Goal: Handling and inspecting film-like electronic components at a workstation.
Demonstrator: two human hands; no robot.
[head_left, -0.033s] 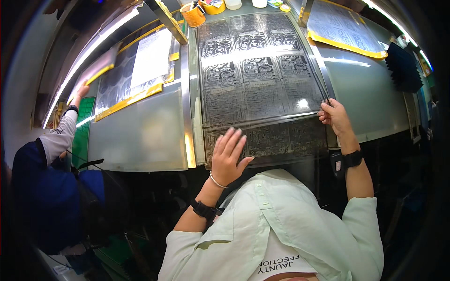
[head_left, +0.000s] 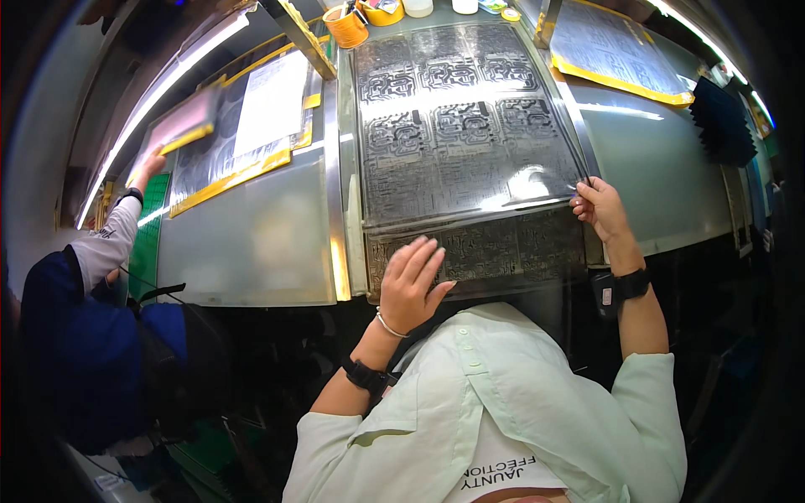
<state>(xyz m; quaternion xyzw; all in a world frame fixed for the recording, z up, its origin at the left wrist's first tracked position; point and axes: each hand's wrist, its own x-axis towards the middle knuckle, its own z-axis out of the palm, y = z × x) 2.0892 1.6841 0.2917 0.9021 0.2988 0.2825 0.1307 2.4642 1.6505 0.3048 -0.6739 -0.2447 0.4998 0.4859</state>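
Note:
A dark, glossy film sheet (head_left: 470, 172) with rows of circuit patterns lies on the worktop in front of me. Its near edge lies across a second dark circuit-patterned panel (head_left: 511, 251) closer to my body. My right hand (head_left: 597, 204) pinches the near right corner of the film sheet between thumb and fingers. Over the left part of the nearer panel, my left hand (head_left: 411, 281) is open, fingers stretched out and thumb apart. Whether its palm touches the panel is hidden.
Metal bars (head_left: 338, 193) flank the work spot. Yellow-taped films (head_left: 243, 176) lie left, another (head_left: 616, 54) far right. An orange tape roll (head_left: 345, 27) and white containers stand at the back. On the left, a co-worker's hand (head_left: 152, 163) holds a yellow-edged sheet (head_left: 172, 126).
My left hand has shifted slightly to the right. Glare on the film's near right part has grown. The co-worker's yellow-edged sheet has moved right and tilted.

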